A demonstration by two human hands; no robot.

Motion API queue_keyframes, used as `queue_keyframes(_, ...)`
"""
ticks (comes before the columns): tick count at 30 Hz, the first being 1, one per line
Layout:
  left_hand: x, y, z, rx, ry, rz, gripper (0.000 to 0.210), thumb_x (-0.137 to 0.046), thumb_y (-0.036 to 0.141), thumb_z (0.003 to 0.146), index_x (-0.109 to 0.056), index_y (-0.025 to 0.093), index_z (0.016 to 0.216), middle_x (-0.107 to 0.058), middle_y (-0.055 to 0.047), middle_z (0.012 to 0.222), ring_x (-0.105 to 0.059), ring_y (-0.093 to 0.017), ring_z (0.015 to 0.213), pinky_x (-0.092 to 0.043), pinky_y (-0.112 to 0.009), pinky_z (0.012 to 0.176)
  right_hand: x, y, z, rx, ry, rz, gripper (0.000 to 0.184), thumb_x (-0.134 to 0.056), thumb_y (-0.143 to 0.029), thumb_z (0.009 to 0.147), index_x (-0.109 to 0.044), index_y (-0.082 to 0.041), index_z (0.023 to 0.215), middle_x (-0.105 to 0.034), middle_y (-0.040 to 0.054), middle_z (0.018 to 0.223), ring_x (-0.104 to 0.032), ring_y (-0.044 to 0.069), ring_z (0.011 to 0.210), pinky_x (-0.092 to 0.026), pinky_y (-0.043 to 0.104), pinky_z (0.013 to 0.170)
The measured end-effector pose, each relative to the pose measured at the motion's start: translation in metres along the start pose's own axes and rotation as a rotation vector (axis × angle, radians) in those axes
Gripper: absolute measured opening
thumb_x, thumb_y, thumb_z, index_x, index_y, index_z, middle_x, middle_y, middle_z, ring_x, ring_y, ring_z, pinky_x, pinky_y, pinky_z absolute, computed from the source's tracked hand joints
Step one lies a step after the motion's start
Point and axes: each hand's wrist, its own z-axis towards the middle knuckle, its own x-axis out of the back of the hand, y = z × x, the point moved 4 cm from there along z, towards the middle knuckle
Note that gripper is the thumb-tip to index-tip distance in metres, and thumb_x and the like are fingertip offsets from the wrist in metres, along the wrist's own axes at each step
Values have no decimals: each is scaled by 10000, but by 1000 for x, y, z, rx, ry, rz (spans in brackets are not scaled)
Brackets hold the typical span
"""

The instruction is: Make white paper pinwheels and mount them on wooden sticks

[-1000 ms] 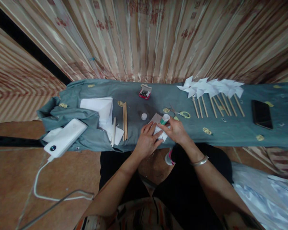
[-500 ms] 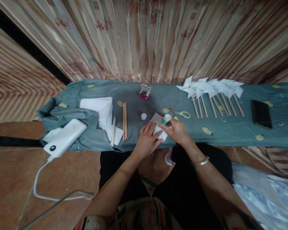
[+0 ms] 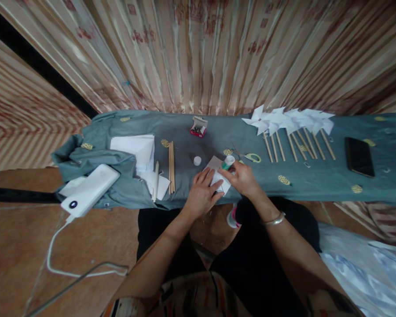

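Left grip (image 3: 202, 191) spread flat, right grip (image 3: 243, 178) pinching

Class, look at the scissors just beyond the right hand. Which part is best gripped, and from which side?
Probably the green loop of the scissors, approached from the person's right. They lie on the cloth with that loop toward the right and the thin blades pointing away and leftward, so the tips stay clear. The right hand crowds the near side.
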Motion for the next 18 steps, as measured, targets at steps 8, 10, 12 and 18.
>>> queue_keyframes(8, 1, 0, 0, -3, -2, 6, 374, -587, 384, 898, -659, 191, 1210, -484, -190, 1449, -359, -355, 1401, -337, -556, 1095, -6, 4, 6, 4, 0, 23, 231, -638, -439, 825, -614, -210, 850, -696, 62, 727, -655, 248, 673, -481, 352, 634)
queue_keyframes(10, 1, 0, 0, -2, -8, 14, 382, -578, 394, 901, -654, 196, 1219, -481, -185, 1454, -362, -354, 1399, -341, -559, 1091, -7, 4, 7, -8, -7, 25, 225, -644, -431, 822, -615, -210, 854, -699, 61, 735, -657, 248, 677, -485, 354, 638)
queue_keyframes(12, 0, 0, 1, -4, -15, 23, 392, -567, 405, 906, -651, 197, 1227, -476, -186, 1457, -364, -356, 1398, -343, -558, 1088, -8, 3, 8, -17, -19, 36, 220, -641, -421, 824, -618, -208, 872, -703, 64, 748, -662, 250, 690, -489, 355, 647)
queue_keyframes(18, -1, -1, 0, 3, -23, 41, 407, -548, 419, 915, -634, 211, 1254, -460, -182, 1472, -352, -348, 1405, -334, -565, 1090, -7, 0, 9, -12, -63, 101, 224, -638, -414, 822, -630, -199, 886, -716, 75, 778, -671, 251, 704, -492, 354, 651)
